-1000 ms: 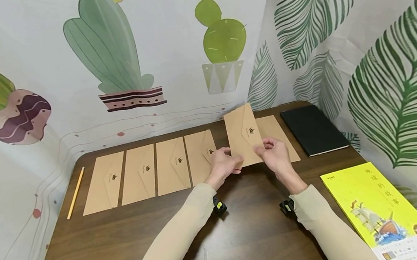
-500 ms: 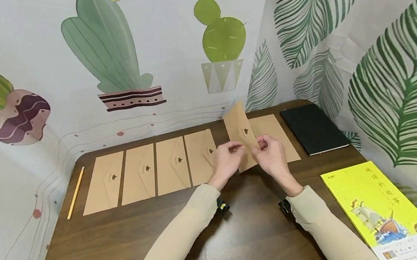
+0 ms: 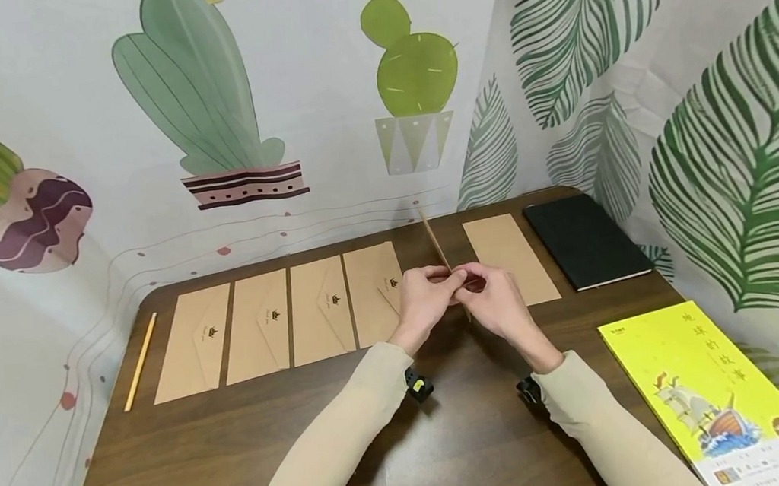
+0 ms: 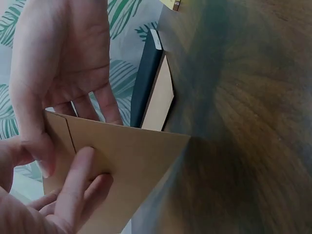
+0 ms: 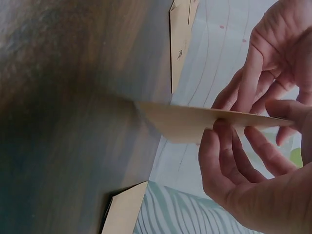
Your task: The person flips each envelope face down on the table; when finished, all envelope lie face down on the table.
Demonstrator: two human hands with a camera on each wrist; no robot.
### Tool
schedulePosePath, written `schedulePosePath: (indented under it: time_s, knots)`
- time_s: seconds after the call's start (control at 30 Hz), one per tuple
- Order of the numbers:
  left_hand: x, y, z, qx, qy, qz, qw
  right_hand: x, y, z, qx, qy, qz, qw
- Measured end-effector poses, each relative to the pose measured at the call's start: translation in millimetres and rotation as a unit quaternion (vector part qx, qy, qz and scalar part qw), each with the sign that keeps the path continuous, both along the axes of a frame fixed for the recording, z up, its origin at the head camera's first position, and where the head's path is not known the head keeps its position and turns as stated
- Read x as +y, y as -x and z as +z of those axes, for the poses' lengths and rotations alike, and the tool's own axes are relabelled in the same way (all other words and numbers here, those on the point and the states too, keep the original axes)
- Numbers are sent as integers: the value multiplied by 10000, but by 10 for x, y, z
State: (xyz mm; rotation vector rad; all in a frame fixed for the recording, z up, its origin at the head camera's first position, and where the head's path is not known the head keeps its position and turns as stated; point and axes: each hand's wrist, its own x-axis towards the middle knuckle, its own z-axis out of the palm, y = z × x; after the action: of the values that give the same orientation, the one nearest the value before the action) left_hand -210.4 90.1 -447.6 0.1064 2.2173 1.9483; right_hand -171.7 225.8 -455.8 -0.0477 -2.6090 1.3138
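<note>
A brown paper envelope [image 3: 434,241] stands on edge between my two hands, seen almost edge-on in the head view. My left hand [image 3: 427,306] grips it from the left, its fingertips on one face [image 4: 141,165] in the left wrist view. From the other side my right hand [image 3: 502,303] holds it, thumb on the near edge and fingers along the opposite face. The thumbs come together at the near edge. In the right wrist view the envelope's lower corner [image 5: 146,109] is right by the tabletop. Another brown envelope [image 3: 514,260] lies plain side up at the right.
Several crown-printed brown envelopes [image 3: 319,309] lie in a row at the left, with a yellow pencil [image 3: 141,362] beyond them. At the right are a black notebook [image 3: 585,243] and a yellow book [image 3: 702,378]. A patterned cloth wall [image 3: 329,87] stands behind the table.
The held envelope has turned from its crown-printed face toward the camera to edge-on. My hands have drawn together around it, uncovering more of the plain envelope at the right.
</note>
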Motion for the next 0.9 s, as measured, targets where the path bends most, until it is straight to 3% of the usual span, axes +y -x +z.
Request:
schedulePosePath:
  time_s: [0.2, 0.37, 0.57, 0.77, 0.9]
  knots:
    - [-30, 30, -17, -281, 43, 271, 9992, -13, -6, 0, -265, 83, 295, 9992]
    - [-66, 65, -49, -567, -290, 542, 9965, 30, 21, -31, -654, 601, 457, 9950]
    - [-120, 79, -60, -636, -312, 690, 9951, 122, 77, -103, -921, 550, 33, 9942]
    - [-192, 70, -76, -784, -414, 567, 9944, 197, 124, -136, -1231, 447, -332, 9908]
    - [-251, 48, -93, -916, -356, 501, 9939, 237, 146, -145, -1499, 586, -329, 9864]
